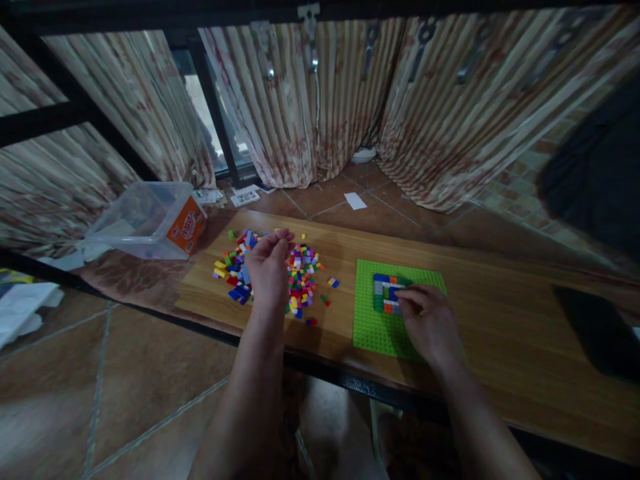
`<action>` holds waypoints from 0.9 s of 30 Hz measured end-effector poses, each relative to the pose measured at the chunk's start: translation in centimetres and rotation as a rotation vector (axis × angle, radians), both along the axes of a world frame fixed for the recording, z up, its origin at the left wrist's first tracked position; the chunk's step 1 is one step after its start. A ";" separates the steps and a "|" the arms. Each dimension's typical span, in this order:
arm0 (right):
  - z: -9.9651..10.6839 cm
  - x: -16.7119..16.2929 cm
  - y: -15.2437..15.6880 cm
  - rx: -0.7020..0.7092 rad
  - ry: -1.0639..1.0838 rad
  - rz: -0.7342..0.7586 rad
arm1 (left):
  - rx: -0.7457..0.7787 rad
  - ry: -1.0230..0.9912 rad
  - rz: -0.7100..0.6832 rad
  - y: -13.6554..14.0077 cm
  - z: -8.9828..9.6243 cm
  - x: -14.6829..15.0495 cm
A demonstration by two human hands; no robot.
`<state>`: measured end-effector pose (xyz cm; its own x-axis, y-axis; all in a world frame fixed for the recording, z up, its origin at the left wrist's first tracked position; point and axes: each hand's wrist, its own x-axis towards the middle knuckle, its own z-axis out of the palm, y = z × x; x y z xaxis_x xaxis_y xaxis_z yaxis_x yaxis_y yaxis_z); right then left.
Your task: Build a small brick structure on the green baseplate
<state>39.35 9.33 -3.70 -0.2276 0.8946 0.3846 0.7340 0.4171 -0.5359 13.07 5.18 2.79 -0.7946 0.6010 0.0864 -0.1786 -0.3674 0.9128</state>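
My right hand (431,321) reaches over a green baseplate (367,333), its fingers pinched at a blue brick (393,293) on the built bricks there. That build (379,301) is a small block of blue, white, green, orange and grey bricks joined on the plate, partly covered by my fingers. Above the pile of loose bricks (303,267) hovers my left hand (270,263), thumb and fingertips pressed together. Whatever those fingertips hold, if anything, is too small to make out. The pile has many colours and spreads on both sides of my left wrist.
A clear plastic bin (135,223) with an orange label stands beyond the left end of the wooden table (500,320). On the right lies a dark flat object (595,330). Long striped curtains (300,113) hang behind, and a dark-clothed person (595,167) is at the right edge.
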 end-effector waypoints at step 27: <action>-1.4 -13.9 -8.7 0.026 0.033 0.624 | 0.142 -0.284 0.406 -5.4 1.6 -8.1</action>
<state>25.46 0.66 -5.05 -0.6919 0.5871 0.4202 0.3307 0.7751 -0.5383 4.99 -0.23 4.40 -0.9654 0.2369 -0.1087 -0.2296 -0.5754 0.7850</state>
